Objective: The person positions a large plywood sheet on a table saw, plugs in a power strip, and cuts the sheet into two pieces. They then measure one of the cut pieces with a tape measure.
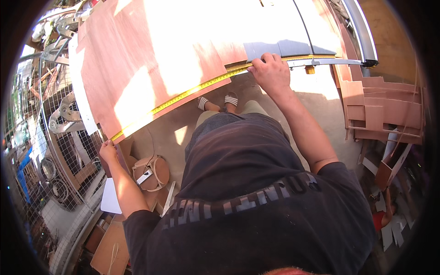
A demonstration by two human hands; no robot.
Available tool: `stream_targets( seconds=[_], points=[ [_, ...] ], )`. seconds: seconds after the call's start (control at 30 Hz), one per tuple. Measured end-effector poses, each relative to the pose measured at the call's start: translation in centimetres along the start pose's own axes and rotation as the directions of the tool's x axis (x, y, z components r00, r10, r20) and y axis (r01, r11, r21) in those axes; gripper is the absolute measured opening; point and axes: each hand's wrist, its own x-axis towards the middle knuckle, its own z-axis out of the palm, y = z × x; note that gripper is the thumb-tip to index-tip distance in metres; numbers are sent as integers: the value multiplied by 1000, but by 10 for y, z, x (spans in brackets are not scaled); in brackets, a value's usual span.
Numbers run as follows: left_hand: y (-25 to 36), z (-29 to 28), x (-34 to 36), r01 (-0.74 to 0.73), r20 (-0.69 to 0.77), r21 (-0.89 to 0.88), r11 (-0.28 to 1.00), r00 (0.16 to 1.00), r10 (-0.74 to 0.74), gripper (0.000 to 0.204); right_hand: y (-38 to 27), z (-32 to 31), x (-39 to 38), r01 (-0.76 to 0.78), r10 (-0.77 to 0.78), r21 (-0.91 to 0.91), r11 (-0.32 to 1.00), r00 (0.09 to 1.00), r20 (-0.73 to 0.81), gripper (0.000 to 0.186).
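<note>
A yellow tape measure (183, 95) lies stretched along the near edge of a reddish plywood sheet (114, 73). At the sheet's near left corner, my left hand (109, 150) is closed, its fingers pinching the end of the tape. My right hand (273, 74) reaches to the right part of the same edge, with the fingers curled over the tape near a dark grey table top (288, 49). The tape carries on past this hand along a metal rail (330, 61). Strong sunlight washes out much of the sheet's surface.
A yellow knob (310, 70) hangs under the rail. Stacked plywood pieces (385, 105) stand at the right. To the left are a wire mesh fence (68, 160) and a round wooden stool (153, 173) bearing a white power strip (144, 177). Another person's arm (388, 206) shows at lower right.
</note>
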Motion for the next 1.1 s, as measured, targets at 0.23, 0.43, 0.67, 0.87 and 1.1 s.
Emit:
stream_targets(
  seconds=[0.23, 0.43, 0.67, 0.87, 1.1],
  points=[
    [6, -2, -6, 58, 28, -6, 998, 998, -58, 11, -3, 2, -4, -16, 15, -18, 1000, 1000, -27, 21],
    [-13, -6, 12, 43, 45, 14, 999, 998, -44, 14, -1, 10, -5, -4, 3, -9, 1000, 996, -92, 21],
    [-17, -7, 18, 42, 45, 79, 996, 998, -46, 15, 1, 14, -5, 17, -17, 3, 1000, 992, -121, 21],
    [-23, -7, 24, 36, 53, 51, 998, 998, -39, 16, 0, 9, -5, -3, 5, 37, 999, 999, -52, 19],
    [-23, -6, 23, 57, 37, 19, 998, 998, -57, 15, -1, 10, -5, -8, 10, 28, 1000, 999, -48, 18]
  ],
)
